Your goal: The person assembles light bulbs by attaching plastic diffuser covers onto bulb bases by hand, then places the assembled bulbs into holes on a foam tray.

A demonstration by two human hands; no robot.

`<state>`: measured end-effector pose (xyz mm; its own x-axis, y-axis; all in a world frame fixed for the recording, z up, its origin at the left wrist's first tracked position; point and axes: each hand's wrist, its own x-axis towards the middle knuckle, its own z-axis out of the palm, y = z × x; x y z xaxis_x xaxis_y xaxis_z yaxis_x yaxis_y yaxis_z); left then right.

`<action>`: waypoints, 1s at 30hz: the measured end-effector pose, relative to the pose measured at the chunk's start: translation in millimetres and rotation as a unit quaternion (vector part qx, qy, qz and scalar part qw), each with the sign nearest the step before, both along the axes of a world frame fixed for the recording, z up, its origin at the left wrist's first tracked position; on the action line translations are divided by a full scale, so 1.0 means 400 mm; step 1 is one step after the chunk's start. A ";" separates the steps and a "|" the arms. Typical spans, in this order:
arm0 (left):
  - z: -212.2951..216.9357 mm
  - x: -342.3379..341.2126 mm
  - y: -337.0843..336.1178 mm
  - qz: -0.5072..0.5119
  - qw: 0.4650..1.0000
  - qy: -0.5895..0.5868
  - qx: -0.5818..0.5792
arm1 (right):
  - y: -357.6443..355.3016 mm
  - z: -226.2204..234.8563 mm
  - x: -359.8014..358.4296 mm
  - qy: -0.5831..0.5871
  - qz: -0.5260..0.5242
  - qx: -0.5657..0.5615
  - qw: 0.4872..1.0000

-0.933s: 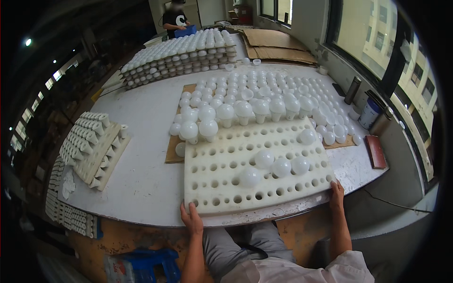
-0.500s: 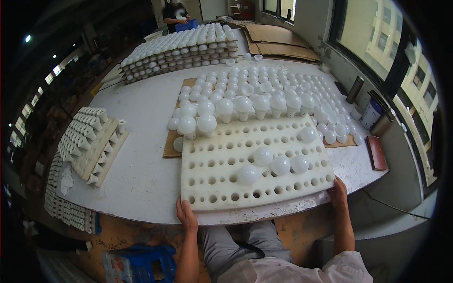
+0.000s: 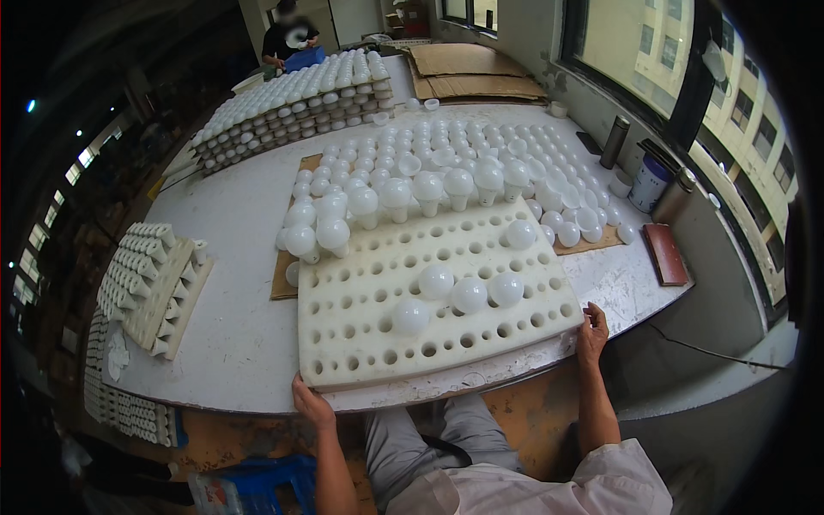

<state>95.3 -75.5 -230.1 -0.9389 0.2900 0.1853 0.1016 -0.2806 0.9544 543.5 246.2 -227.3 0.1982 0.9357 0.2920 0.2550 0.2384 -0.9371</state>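
Note:
A thick white foam board (image 3: 429, 376) with rows of round holes lies at the table's front edge. My left hand (image 3: 313, 402) grips its near left corner, thumb on top and fingers largely hidden. On the near right corner, my right hand (image 3: 592, 333) has its fingers curled round the edge. Several white light bulbs (image 3: 469, 295) stand in the board's middle, with another bulb (image 3: 520, 234) toward its far right. White bulbs with tapered bases (image 3: 427, 190) line the far edge of the board. Behind them, many round white bulb covers (image 3: 468, 137) cover brown cardboard.
White conical bulb bases (image 3: 129, 270) fill a foam stack at left. Layers of bulbs (image 3: 292, 90) are piled at the back left, near another person (image 3: 287, 39). Flat cardboard (image 3: 472, 64) lies at the back. Flasks (image 3: 615, 142) and a red-brown box (image 3: 665, 254) sit at right.
The whole view has swung slightly, so the table and its contents sit farther left in the picture. Both hands stay on the foam board's corners.

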 end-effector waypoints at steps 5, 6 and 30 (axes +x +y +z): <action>0.014 0.015 0.012 0.033 0.998 0.026 -0.054 | -0.014 0.010 0.016 0.032 0.024 -0.006 0.999; 0.015 0.021 0.005 0.025 0.998 0.022 -0.055 | -0.019 0.003 0.023 0.036 0.030 -0.005 0.999; 0.007 0.003 -0.002 0.011 0.990 0.049 -0.134 | -0.083 0.120 -0.004 -0.024 0.221 -0.126 0.967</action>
